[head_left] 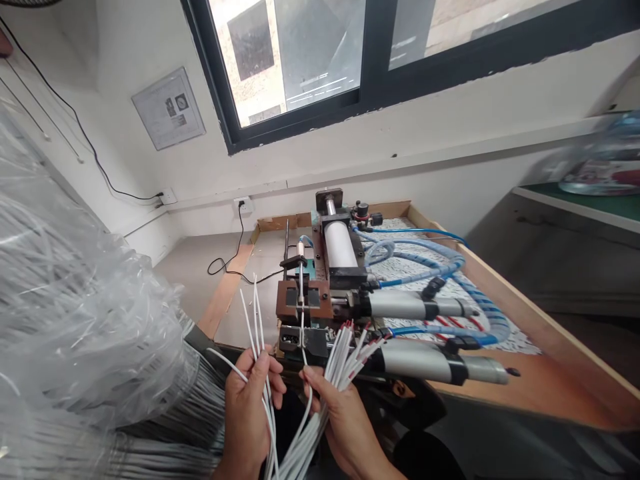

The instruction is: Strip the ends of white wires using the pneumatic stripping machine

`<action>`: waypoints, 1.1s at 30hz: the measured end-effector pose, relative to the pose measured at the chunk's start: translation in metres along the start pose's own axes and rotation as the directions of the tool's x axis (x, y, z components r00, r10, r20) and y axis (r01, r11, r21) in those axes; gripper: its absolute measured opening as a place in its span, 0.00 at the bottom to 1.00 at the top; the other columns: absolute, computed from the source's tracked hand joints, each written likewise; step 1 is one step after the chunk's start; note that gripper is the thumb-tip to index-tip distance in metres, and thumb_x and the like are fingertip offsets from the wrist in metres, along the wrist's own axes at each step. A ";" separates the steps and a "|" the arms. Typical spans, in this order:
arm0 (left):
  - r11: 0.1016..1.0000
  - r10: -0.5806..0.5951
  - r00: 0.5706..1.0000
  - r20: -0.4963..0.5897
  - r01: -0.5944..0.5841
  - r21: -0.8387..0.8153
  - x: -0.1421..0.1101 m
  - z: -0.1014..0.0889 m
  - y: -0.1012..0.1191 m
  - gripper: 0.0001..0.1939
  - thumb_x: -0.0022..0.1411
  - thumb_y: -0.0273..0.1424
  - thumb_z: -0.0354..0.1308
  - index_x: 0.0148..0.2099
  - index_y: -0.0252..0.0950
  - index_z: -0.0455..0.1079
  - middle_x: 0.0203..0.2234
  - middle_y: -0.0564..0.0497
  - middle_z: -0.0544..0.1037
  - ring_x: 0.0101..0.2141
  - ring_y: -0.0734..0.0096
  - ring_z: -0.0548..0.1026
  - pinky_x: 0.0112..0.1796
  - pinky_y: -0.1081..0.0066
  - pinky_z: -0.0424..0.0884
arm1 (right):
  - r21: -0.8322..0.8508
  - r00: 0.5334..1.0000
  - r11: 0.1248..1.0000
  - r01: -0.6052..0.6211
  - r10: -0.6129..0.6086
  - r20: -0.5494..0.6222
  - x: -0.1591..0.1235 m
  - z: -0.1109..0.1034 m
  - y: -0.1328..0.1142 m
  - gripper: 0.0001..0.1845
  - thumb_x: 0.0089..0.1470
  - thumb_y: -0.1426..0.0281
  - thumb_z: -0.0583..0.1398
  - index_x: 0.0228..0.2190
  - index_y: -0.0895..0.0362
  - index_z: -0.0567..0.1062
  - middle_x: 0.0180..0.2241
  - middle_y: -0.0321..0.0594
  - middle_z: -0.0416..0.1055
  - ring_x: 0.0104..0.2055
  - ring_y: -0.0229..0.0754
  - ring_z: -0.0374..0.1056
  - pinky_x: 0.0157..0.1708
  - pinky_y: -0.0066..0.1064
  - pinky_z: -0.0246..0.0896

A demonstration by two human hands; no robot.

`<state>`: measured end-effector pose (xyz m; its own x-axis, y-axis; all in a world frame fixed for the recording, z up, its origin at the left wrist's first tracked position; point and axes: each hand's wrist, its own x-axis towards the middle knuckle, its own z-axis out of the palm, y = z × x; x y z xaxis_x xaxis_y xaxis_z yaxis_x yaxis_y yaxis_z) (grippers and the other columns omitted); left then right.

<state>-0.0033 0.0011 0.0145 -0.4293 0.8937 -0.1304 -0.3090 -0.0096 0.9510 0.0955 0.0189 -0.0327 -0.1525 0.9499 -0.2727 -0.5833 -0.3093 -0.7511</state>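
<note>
My left hand (253, 403) is closed around several loose white cables (259, 327), whose plain ends stick up past the fingers. My right hand (347, 417) grips a thick bundle of white cables (340, 360); many of their tips show red. Between the right thumb and forefinger runs a single white cable (304, 357), its upper end leading into the front black jaw block (315, 343) of a pneumatic machine. Behind that jaw sits a brown block (287, 300) with a thin metal rod above it. Both hands are just in front of the machine, side by side.
Silver air cylinders (420, 363) extend right from the machine, with blue air hoses (425, 260) coiled behind. A wooden rim (480, 293) borders the bench. Plastic-wrapped grey cable bundles (200, 387) are stacked at left. A black power cord (227, 267) lies behind. A green-topped shelf (550, 200) stands at right.
</note>
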 end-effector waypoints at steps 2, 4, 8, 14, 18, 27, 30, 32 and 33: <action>1.000 -0.025 1.000 0.002 0.025 -0.002 0.000 -0.001 -0.001 0.08 0.50 0.33 0.57 0.32 0.33 0.67 0.15 0.58 0.67 0.14 0.83 0.60 0.13 0.81 0.52 | -0.004 1.000 1.000 0.004 -0.004 0.013 0.000 -0.001 0.001 0.13 0.39 0.63 0.62 0.16 0.60 0.70 0.14 0.30 0.57 0.17 0.31 0.48 0.18 0.25 0.43; 0.998 -0.054 0.998 0.018 0.054 -0.016 0.002 -0.003 -0.004 0.09 0.50 0.33 0.57 0.33 0.33 0.67 0.11 0.61 0.61 0.12 0.85 0.55 0.13 0.81 0.48 | -0.007 1.000 1.000 0.004 -0.004 0.027 -0.002 -0.003 0.005 0.13 0.39 0.62 0.62 0.17 0.60 0.71 0.14 0.30 0.57 0.17 0.31 0.47 0.18 0.25 0.43; 0.995 -0.091 0.995 0.043 0.093 -0.039 0.001 -0.006 -0.008 0.10 0.50 0.34 0.57 0.33 0.32 0.68 0.06 0.64 0.53 0.10 0.86 0.48 0.13 0.80 0.43 | -0.041 0.994 0.999 -0.012 0.016 0.109 -0.009 -0.012 0.014 0.13 0.40 0.62 0.62 0.20 0.60 0.72 0.15 0.31 0.58 0.18 0.32 0.49 0.20 0.25 0.43; 0.995 -0.094 0.991 0.092 0.091 0.038 -0.012 -0.005 -0.003 0.14 0.46 0.34 0.60 0.36 0.31 0.71 0.14 0.57 0.66 0.14 0.85 0.56 0.14 0.80 0.47 | -0.095 0.945 0.992 -0.080 0.106 0.310 -0.025 -0.025 0.018 0.15 0.40 0.60 0.62 0.20 0.61 0.73 0.14 0.32 0.60 0.17 0.31 0.48 0.20 0.25 0.40; 0.988 -0.086 0.987 0.134 0.067 0.138 -0.020 -0.005 -0.003 0.14 0.44 0.33 0.62 0.34 0.31 0.72 0.14 0.55 0.69 0.12 0.86 0.54 0.14 0.79 0.48 | -0.165 0.910 0.981 -0.101 0.158 0.384 -0.034 -0.028 0.020 0.19 0.40 0.56 0.60 0.19 0.62 0.73 0.15 0.33 0.61 0.18 0.31 0.48 0.19 0.25 0.40; 0.964 -0.231 0.926 0.299 0.177 0.199 -0.037 -0.006 -0.011 0.16 0.45 0.37 0.60 0.34 0.30 0.71 0.09 0.59 0.62 0.08 0.83 0.56 0.10 0.79 0.49 | -0.228 0.891 0.969 -0.099 0.188 0.412 -0.056 -0.025 0.021 0.25 0.37 0.48 0.57 0.17 0.60 0.72 0.14 0.33 0.61 0.16 0.31 0.47 0.18 0.25 0.39; 0.968 -0.233 0.937 0.261 0.198 0.154 -0.038 -0.005 -0.013 0.14 0.43 0.35 0.61 0.31 0.30 0.70 0.08 0.61 0.58 0.08 0.83 0.54 0.09 0.79 0.49 | -0.225 0.934 0.972 -0.062 0.137 0.331 -0.058 -0.030 0.022 0.24 0.40 0.50 0.56 0.19 0.60 0.74 0.15 0.36 0.63 0.18 0.34 0.52 0.20 0.27 0.46; 0.976 -0.203 0.956 0.210 0.182 0.118 -0.038 -0.004 -0.013 0.11 0.41 0.32 0.62 0.28 0.31 0.69 0.08 0.62 0.57 0.09 0.85 0.52 0.11 0.80 0.47 | -0.192 0.972 0.981 -0.035 0.078 0.223 -0.057 -0.037 0.019 0.21 0.42 0.53 0.57 0.20 0.59 0.75 0.18 0.39 0.66 0.21 0.39 0.58 0.24 0.31 0.52; 0.979 -0.190 0.963 0.192 0.173 0.106 -0.038 -0.003 -0.013 0.10 0.40 0.31 0.63 0.27 0.31 0.69 0.09 0.61 0.58 0.10 0.86 0.52 0.12 0.80 0.46 | -0.169 0.986 0.985 -0.022 0.049 0.159 -0.056 -0.042 0.016 0.18 0.42 0.55 0.58 0.21 0.58 0.75 0.20 0.40 0.68 0.24 0.42 0.61 0.26 0.32 0.54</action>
<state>0.0142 -0.0344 0.0065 -0.1913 0.9484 -0.2528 -0.2870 0.1922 0.9385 0.1281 -0.0415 -0.0550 -0.3061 0.9286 -0.2099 -0.4362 -0.3328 -0.8361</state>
